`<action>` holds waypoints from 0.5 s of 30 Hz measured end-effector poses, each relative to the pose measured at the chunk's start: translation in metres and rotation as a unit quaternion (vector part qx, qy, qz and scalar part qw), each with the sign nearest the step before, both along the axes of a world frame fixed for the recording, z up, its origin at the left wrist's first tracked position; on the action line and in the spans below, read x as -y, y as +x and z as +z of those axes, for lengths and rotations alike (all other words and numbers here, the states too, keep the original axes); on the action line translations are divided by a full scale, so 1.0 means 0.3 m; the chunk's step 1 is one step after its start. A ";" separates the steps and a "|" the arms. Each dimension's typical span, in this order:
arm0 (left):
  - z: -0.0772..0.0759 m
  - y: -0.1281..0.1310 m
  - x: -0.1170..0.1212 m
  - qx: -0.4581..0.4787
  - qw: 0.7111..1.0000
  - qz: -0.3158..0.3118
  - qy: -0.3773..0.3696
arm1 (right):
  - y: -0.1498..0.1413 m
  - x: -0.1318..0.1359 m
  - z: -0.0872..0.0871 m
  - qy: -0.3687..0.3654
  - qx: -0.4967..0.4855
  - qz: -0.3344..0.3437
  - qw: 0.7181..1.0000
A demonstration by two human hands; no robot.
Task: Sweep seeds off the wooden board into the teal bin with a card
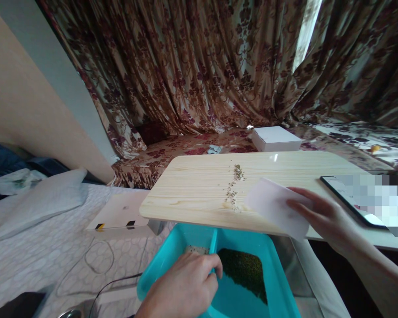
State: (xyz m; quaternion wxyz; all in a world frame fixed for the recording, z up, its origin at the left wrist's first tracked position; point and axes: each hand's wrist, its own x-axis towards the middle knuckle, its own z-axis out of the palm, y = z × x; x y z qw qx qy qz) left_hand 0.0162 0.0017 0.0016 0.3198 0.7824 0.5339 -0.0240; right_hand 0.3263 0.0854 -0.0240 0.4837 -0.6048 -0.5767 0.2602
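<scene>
My right hand (321, 216) grips a white sheet of paper (275, 205) between thumb and fingers, tilted above a pale wooden tabletop (185, 185). Left of the paper, small greenish-brown grains (234, 190) lie scattered in a loose trail on the wood. Below the table edge, my left hand (189, 280) is closed over the divider of a turquoise two-part tray (242, 240). What its curled fingers hold, if anything, is hidden. Dark green grains (243, 269) are heaped in the tray's right compartment. The left compartment shows some pale material (198, 250) with dark specks, partly covered by my hand.
A tablet (351, 201) lies at the table's right side, partly pixelated. Behind the table sits a white box (277, 139). At the left, a flat white carton (122, 212), a pillow (49, 198) and a thin cable (114, 282) rest on the bed.
</scene>
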 end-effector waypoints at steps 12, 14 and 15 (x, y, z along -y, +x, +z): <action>-0.015 0.004 -0.002 0.000 1.000 0.000 -0.009 | -0.055 -0.171 -0.048 -0.035 -0.046 -0.002 0.998; -0.017 0.001 -0.001 0.004 1.000 0.001 -0.008 | -0.065 -0.177 -0.056 -0.040 -0.051 0.006 0.998; -0.017 -0.001 0.000 0.005 1.000 0.002 -0.009 | -0.071 -0.178 -0.057 -0.042 -0.052 0.011 0.998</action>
